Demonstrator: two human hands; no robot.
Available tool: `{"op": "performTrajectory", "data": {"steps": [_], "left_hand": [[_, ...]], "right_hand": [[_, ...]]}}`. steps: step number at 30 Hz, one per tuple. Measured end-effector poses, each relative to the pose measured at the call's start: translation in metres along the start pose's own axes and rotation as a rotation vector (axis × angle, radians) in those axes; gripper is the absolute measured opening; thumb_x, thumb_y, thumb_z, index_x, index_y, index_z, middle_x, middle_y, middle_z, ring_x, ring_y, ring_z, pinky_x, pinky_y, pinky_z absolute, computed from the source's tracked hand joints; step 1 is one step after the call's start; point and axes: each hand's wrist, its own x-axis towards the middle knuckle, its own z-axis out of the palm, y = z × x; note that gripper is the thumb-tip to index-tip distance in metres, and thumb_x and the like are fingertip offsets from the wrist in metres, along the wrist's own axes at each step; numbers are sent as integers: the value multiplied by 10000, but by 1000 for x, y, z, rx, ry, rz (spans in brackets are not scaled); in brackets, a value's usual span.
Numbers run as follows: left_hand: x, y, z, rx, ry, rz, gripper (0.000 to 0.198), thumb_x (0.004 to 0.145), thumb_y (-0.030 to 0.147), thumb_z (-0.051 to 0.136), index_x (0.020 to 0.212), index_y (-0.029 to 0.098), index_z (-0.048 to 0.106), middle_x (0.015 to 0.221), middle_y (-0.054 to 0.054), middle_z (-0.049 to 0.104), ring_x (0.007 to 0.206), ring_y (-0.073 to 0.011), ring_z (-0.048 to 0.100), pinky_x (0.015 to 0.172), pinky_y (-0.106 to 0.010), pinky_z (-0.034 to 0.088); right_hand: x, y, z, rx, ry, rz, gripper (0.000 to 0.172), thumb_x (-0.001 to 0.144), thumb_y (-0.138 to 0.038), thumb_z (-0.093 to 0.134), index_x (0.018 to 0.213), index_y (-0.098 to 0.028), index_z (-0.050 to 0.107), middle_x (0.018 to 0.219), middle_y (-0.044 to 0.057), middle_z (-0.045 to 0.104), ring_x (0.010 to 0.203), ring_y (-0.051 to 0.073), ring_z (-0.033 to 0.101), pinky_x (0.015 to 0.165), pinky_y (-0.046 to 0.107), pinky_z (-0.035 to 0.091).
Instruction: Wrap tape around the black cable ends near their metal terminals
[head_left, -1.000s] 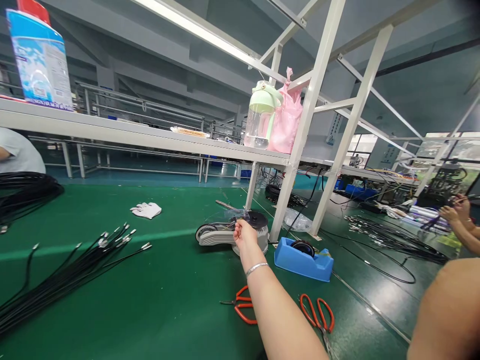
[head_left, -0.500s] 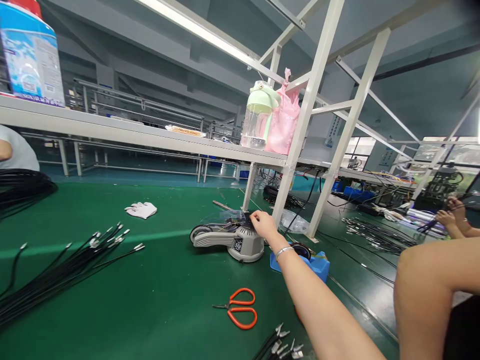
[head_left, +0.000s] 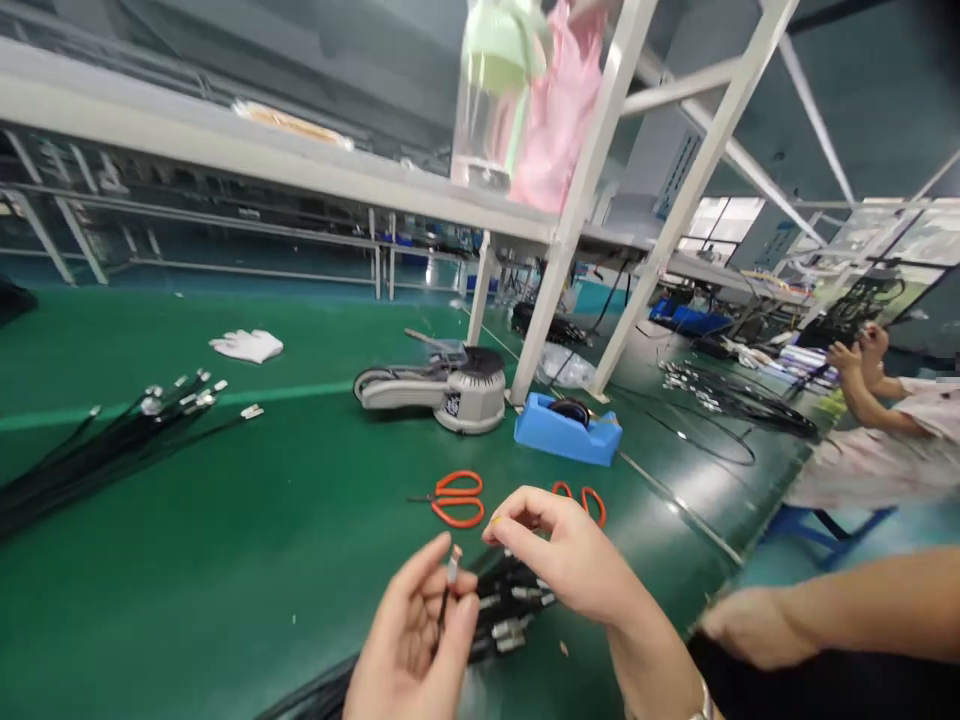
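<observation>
My left hand (head_left: 409,640) holds a thin black cable (head_left: 444,608) upright, its metal terminal (head_left: 453,565) sticking out above the fingers. My right hand (head_left: 559,550) hovers just beside that terminal, thumb and fingertips pinched on a small yellow piece of tape (head_left: 495,521). Below both hands lies a bundle of black cables with metal terminals (head_left: 510,605), its far end hidden by my hands. A bracelet (head_left: 701,708) circles my right wrist. Neither hand touches the bundle.
Orange-handled scissors (head_left: 457,498) and a second pair (head_left: 581,503) lie on the green mat (head_left: 300,560), near a grey tape machine (head_left: 450,390) and a blue tape dispenser (head_left: 566,440). Another bundle of terminated cables (head_left: 120,450) lies left. A co-worker's forearm (head_left: 825,610) reaches in at right.
My right hand has come back from the grey tape machine toward me, and my left hand has risen into view holding a cable. The view has tilted downward.
</observation>
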Motion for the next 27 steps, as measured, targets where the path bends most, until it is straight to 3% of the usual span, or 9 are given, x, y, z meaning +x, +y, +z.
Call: {"op": "performTrajectory", "data": {"steps": [4, 11, 16, 27], "left_hand": [[-7, -2, 4, 71, -132, -44, 570, 618, 408, 783, 1119, 221, 588, 879, -37, 688, 866, -174, 666, 750, -227, 562], [-23, -3, 7, 177, -322, 40, 520, 699, 316, 736, 1184, 274, 552, 872, -5, 659, 835, -137, 642, 706, -192, 537], [-26, -5, 5, 193, -362, 63, 469, 734, 310, 711, 1177, 272, 560, 856, 1, 645, 833, -132, 638, 726, -196, 533], [-25, -6, 4, 246, -352, 152, 405, 796, 318, 646, 1185, 250, 558, 824, 4, 623, 799, -130, 621, 728, -218, 525]], "right_hand": [[-47, 7, 3, -40, 26, 60, 137, 834, -251, 548, 737, -192, 626, 735, -17, 662, 703, 132, 589, 651, 226, 437], [-78, 10, -1, -151, 100, 59, 137, 811, -223, 548, 702, -212, 630, 713, -18, 673, 676, 143, 592, 642, 236, 432], [-87, 9, -1, -206, 106, 47, 124, 795, -213, 551, 686, -218, 610, 678, -37, 654, 629, 124, 566, 590, 217, 404], [-91, 10, 0, -228, 92, 29, 160, 803, -227, 528, 654, -213, 586, 670, -30, 644, 639, 132, 567, 628, 231, 415]]}}
